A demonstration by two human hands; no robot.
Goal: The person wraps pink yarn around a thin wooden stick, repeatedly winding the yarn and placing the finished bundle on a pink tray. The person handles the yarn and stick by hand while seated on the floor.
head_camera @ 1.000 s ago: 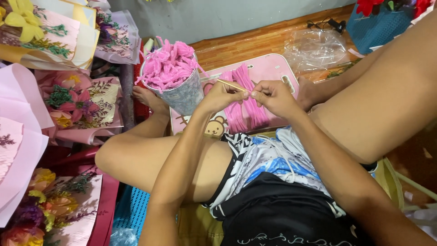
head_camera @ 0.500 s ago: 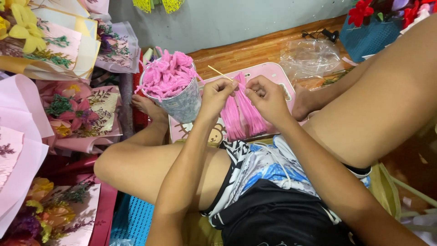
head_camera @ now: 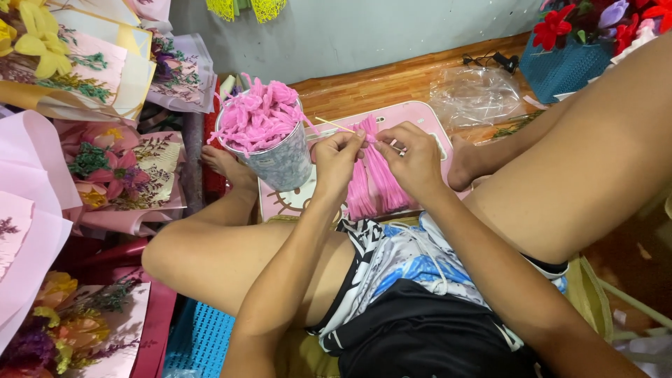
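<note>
Head view: both hands sit slightly lower than before. Left hand point(head_camera: 337, 155) and right hand point(head_camera: 413, 155) pinch a thin stick point(head_camera: 334, 125) and pink pipe cleaner point(head_camera: 369, 137). Far-left bucket point(head_camera: 283, 164) full; loose pile point(head_camera: 374, 183) remains on the pink tray point(head_camera: 427, 115).

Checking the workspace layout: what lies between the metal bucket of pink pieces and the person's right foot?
In the head view, the pink tray with loose pink pipe cleaners lies between bucket and right foot; both hands work above it.
</note>
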